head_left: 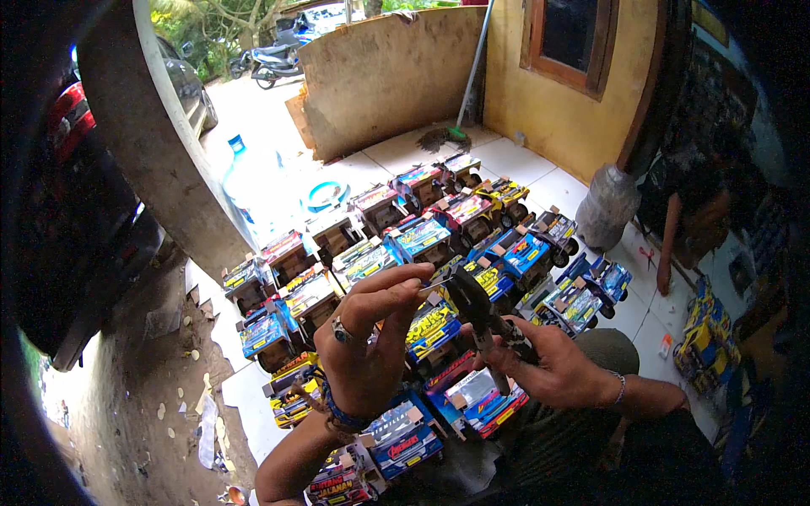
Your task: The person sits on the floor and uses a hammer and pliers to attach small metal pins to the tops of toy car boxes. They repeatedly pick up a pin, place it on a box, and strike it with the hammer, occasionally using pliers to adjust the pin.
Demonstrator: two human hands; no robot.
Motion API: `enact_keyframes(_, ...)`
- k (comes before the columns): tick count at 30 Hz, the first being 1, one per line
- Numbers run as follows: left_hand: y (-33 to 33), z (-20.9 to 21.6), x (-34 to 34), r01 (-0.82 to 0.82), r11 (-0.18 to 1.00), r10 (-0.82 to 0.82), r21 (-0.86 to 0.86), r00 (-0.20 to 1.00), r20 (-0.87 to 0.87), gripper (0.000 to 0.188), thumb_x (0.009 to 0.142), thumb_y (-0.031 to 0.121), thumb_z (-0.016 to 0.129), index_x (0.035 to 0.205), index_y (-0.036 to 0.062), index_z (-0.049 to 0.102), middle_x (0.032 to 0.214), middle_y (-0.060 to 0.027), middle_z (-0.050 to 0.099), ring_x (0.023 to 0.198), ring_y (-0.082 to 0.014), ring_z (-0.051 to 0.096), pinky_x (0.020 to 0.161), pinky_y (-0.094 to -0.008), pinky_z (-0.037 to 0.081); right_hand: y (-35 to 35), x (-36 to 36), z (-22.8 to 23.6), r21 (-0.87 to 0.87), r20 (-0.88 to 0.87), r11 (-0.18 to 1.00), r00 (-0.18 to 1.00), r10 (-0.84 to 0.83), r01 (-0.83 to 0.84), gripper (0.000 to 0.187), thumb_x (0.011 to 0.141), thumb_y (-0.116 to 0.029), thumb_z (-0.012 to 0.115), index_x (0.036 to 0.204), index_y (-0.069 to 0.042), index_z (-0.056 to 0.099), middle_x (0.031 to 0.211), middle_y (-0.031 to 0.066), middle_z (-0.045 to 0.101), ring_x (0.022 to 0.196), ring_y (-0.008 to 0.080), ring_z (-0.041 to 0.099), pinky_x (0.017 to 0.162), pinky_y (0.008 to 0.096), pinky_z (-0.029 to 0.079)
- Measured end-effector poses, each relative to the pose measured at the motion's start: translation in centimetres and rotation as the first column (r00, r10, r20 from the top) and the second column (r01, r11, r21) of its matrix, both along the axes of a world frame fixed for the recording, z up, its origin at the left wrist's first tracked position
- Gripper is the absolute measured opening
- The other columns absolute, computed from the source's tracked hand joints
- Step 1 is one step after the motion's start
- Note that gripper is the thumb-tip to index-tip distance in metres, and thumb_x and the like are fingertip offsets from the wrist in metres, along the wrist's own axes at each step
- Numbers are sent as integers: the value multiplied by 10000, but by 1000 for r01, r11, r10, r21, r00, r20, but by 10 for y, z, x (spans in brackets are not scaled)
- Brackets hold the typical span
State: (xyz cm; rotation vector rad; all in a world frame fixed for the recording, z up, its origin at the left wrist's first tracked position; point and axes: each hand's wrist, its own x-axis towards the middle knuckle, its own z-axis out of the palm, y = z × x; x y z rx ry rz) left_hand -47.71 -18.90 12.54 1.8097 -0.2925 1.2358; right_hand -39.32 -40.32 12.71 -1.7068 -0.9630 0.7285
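My right hand [548, 363] is wrapped around the handles of a pair of dark pliers [474, 305], with their head pointing up and away to the left. Close to that head, my left hand [367, 341] is raised, thumb and forefinger pinched on a thin shiny metal piece [436, 285]. Its far end reaches toward the pliers' jaws; whether they grip it I cannot tell. Below and beyond both hands, rows of colourful toy trucks [419, 238] with printed sides and black wheels stand on the floor. A blue truck [403, 443] sits just beneath my left wrist.
At the right, a co-worker's hand [664, 277] reaches down near red scissors [647, 255] and a yellow-blue toy truck [709, 337]. A stuffed plastic bag [607, 205] stands by the wall. Farther back are a mop [456, 133], a blue basin [327, 196] and a low wall [388, 80].
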Motion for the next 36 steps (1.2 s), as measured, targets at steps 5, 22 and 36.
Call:
enact_keyframes(5,5,1,-1,-44,996,44,81,999,-7,179,862,-40,672,996,57,602,1070,-160,694,949,-247,699,775,-335,578,0,-1,6,6,46,1000,999,-3,3,348,991,-238,568,1255,-16,529,909,151,676,796,170,609,749,352,497)
enact_keyframes(22,14,21,-8,-243,710,279,661,959,52,296,770,-5,680,1065,17,659,1083,-137,684,993,-286,676,792,-361,586,3,8,-13,70,463,989,873,-151,134,214,1006,-171,524,1139,-4,500,745,105,625,616,136,613,539,317,475)
enact_keyframes(36,15,-6,6,-20,988,39,150,991,-125,183,881,-21,662,1041,42,598,1078,-160,700,957,-231,700,781,-328,577,2,13,-3,-40,197,998,980,-34,43,329,995,-264,552,1187,3,538,841,201,664,790,305,666,698,400,500)
